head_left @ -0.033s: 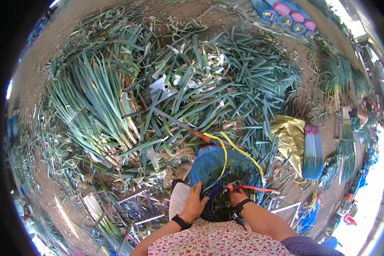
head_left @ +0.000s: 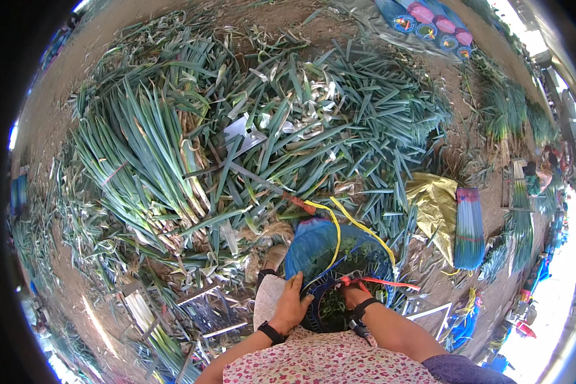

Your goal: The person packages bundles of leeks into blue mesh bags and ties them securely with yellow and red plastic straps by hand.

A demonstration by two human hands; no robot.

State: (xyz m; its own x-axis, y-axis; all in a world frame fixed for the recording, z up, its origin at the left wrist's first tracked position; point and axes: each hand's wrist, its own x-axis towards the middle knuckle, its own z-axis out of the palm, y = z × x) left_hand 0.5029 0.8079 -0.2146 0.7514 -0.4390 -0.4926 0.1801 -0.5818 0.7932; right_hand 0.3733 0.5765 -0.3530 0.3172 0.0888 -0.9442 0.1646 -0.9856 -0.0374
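Observation:
A blue mesh bag (head_left: 313, 246) lies between my knees, its round hooped mouth facing me and leafy green material showing inside. At the left side of the mouth, my left hand (head_left: 291, 304) grips the rim, its thumb inward and fingers along the outside. My right hand (head_left: 354, 296) reaches into the mouth from the right; its fingers are hidden. Beside that hand a red strap (head_left: 390, 284) is tied at the rim and sticks out to the right. Yellow straps (head_left: 365, 232) loop over the bag. Just beyond it lies a long blade with a reddish handle (head_left: 299, 203).
A stack of long green onions (head_left: 137, 150) lies at the left. Cut green leaves (head_left: 365, 109) heap across the middle. To the right are a gold plastic sheet (head_left: 434, 214) and a blue wrapped bundle (head_left: 470, 227). Several blue bundles (head_left: 432, 29) lie at the far right.

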